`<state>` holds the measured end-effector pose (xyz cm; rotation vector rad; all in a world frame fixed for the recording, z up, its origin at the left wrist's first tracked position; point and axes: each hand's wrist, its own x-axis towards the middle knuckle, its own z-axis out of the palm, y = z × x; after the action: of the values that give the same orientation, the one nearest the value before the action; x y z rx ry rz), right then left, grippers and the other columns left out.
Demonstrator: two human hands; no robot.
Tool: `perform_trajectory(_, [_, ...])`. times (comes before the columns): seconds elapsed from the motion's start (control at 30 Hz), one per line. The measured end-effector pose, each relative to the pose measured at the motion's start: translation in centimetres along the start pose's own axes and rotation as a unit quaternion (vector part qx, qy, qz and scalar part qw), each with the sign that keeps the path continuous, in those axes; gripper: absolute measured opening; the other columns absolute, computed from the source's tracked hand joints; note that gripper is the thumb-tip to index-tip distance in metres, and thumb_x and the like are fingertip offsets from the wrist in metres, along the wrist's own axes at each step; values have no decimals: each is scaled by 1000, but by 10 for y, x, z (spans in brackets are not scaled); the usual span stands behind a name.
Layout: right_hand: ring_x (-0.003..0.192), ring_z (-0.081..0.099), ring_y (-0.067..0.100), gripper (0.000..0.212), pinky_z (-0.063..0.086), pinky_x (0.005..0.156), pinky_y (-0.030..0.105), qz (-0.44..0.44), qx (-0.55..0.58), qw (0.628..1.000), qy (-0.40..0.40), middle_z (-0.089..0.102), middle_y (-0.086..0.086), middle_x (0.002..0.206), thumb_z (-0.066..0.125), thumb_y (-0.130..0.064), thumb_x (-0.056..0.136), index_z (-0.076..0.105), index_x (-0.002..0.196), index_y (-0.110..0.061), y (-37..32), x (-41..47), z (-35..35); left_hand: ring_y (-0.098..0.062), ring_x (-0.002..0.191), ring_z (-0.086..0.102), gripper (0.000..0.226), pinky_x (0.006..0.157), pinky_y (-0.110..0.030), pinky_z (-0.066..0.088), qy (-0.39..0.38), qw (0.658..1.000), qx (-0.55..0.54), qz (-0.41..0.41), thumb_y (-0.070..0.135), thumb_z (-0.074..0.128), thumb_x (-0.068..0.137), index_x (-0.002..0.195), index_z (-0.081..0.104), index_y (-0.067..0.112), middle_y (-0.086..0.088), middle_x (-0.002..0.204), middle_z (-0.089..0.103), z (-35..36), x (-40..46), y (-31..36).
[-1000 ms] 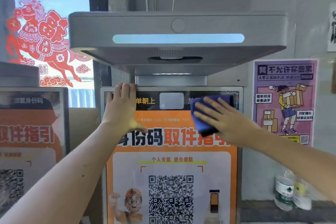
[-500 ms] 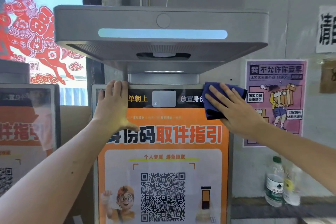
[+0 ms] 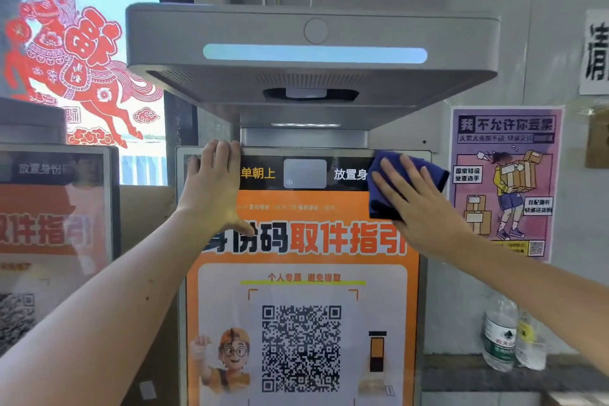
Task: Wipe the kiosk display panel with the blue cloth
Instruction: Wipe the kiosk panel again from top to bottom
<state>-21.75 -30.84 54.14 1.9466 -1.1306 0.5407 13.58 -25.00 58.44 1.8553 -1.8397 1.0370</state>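
On a grey wall stands the kiosk display panel (image 3: pixel 303 273). The right hand (image 3: pixel 418 204), fingers straight, presses the blue cloth (image 3: pixel 382 204) on its top right corner; the left hand (image 3: pixel 214 188) lies flat at top left. Wiping is under way; I think lower rows come next.

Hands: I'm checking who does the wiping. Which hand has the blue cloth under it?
The right hand presses the blue cloth flat on the panel's top right corner. The left hand is bare, resting at the top left.

Blue cloth (image 3: pixel 392 188) flat on display panel (image 3: pixel 303 273) top-right corner.
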Motion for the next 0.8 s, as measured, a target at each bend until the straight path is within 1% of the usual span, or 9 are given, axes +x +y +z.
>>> perform_trajectory(0.1, [151, 7, 36, 82, 12, 123, 54, -190, -44, 981, 15, 10, 5, 165, 63, -35, 92, 15, 158, -20, -21, -17, 14, -33, 147, 14, 151, 121, -49, 23, 2, 1000, 3, -1, 82, 78, 42, 150, 4, 7, -11, 153, 19, 1, 1, 0])
perform_trajectory(0.17, [151, 13, 34, 79, 22, 120, 54, -268, -77, 960, 19, 18, 3, 165, 63, -33, 93, 21, 158, -20, -19, -20, 18, -33, 147, 14, 151, 121, -50, 23, 2, 1000, 3, 0, 82, 77, 42, 151, 3, 8, -11, 153, 18, 1, 1, 0])
perform_trajectory(0.23, [152, 12, 33, 79, 22, 120, 53, -244, -81, 966, 33, 17, 3, 165, 61, -35, 94, 19, 159, -21, -16, -11, 17, -33, 147, 14, 152, 121, -50, 23, 1, 1000, 1, -3, 82, 78, 42, 151, 4, 7, -11, 154, 19, 1, 1, 1])
perform_trajectory(0.33, [153, 2, 33, 78, 10, 122, 53, -117, -13, 992, 49, 10, 3, 166, 54, -41, 97, 11, 159, -23, -23, 7, 10, -33, 147, 14, 152, 121, -50, 22, 5, 1000, 0, -4, 81, 78, 41, 151, 4, 7, -11, 153, 20, 2, 1, 1])
perform_trajectory(0.4, [153, -6, 32, 79, 4, 122, 53, -77, 14, 995, 55, 4, 2, 167, 53, -39, 98, 6, 160, -23, -34, 14, 11, -33, 147, 15, 151, 121, -50, 23, 5, 1000, 1, -3, 82, 78, 41, 151, 5, 7, -11, 153, 20, 2, 1, 1])
perform_trajectory(0.47, [153, -8, 32, 77, 3, 122, 54, -120, 7, 992, 48, 0, 2, 167, 48, -39, 98, 5, 160, -24, -47, 10, 18, -33, 146, 15, 152, 121, -49, 23, 6, 1000, 4, -4, 82, 77, 41, 151, 4, 8, -11, 153, 19, 3, 1, 0])
perform_trajectory(0.57, [153, -1, 32, 69, 11, 122, 54, -278, -37, 959, 32, 8, 2, 167, 47, -34, 100, 15, 160, -22, -54, -2, 31, -32, 146, 15, 152, 121, -49, 23, 3, 1000, 4, -2, 82, 77, 41, 151, 3, 7, -11, 153, 19, 3, 2, 1])
perform_trajectory(0.63, [153, 4, 31, 66, 13, 123, 53, -301, -54, 951, 39, 12, 1, 166, 47, -34, 100, 19, 159, -21, -52, 3, 28, -33, 146, 15, 152, 121, -48, 23, 5, 1000, 3, -2, 81, 78, 41, 151, 4, 7, -12, 153, 19, 3, 1, 1])
perform_trajectory(0.8, [153, -10, 31, 74, -1, 123, 51, -90, 29, 993, 66, -2, 0, 167, 44, -40, 99, 7, 160, -24, -66, 37, 12, -33, 148, 13, 151, 121, -49, 21, 4, 1000, 4, -2, 81, 78, 43, 152, 3, 7, -12, 155, 17, 3, 0, 0])
